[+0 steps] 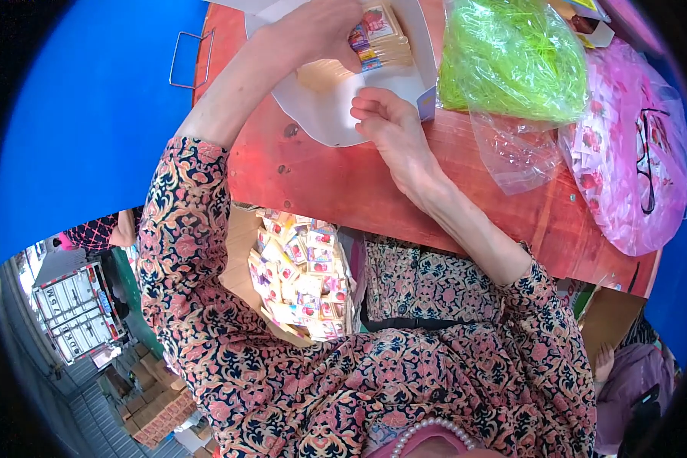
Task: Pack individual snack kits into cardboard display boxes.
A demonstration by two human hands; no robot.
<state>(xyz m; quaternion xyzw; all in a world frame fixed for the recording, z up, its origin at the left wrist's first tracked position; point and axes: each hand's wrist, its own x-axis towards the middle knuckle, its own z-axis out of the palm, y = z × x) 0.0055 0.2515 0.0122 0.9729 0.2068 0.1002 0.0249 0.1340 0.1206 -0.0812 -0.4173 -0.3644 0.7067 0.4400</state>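
Note:
A white box [320, 114] with a curved, scalloped near edge stands on the red table. Inside it, a row of small wrapped packets [389, 42] printed with red fruit stands in a tight stack. My left hand [320, 34] reaches over the box from the left, its curled fingers and thumb closed at the left end of the packets; the fingertips are partly hidden. Over the box's near right side, my right hand [393, 130] has its fingers bent and pressed together, with nothing visible in them. Below the table edge, a cardboard carton [244, 248] holds many loose packets [301, 267].
A clear bag of bright green shredded filler [511, 61] lies right of the box. Beside it rests a pink plastic bag [626, 153] with eyeglasses [647, 160] on it. A wire handle [191, 59] juts at the left. Another person's sleeve [633, 389] shows at lower right.

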